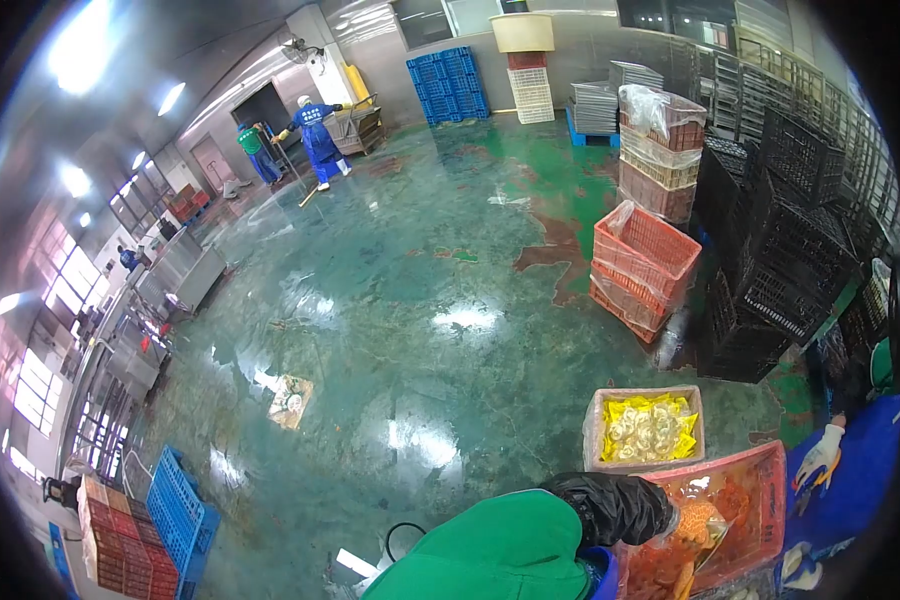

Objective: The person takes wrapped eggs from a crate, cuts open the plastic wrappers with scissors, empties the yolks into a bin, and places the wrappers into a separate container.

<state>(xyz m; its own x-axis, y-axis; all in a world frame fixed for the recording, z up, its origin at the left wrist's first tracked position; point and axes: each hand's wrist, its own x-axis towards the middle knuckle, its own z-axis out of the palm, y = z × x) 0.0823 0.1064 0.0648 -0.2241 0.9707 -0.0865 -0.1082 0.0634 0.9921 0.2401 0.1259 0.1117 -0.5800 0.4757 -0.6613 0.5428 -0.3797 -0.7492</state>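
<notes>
My left hand (pixel 698 519), in an orange textured glove below a black sleeve, reaches into a red plastic crate (pixel 773 470). Its fingers look closed at a flat, shiny piece that I cannot make out. The crate is lined with clear plastic and holds wet reddish-orange contents. Lower down, my right hand (pixel 685 580) shows only as part of an orange glove over the same crate, mostly cut off by the frame's edge. Just beyond the crate stands a pale lined box (pixel 596 425) holding yellow packets (pixel 650 428) with whitish round shapes.
At the right, a co-worker's white-gloved hand (pixel 820 458) hangs before a blue apron (pixel 865 475). Black crates (pixel 795 255) and orange crates (pixel 645 260) are stacked beyond. Two people (pixel 318 140) work far back. A flat piece (pixel 290 402) lies on the wet green floor (pixel 370 330).
</notes>
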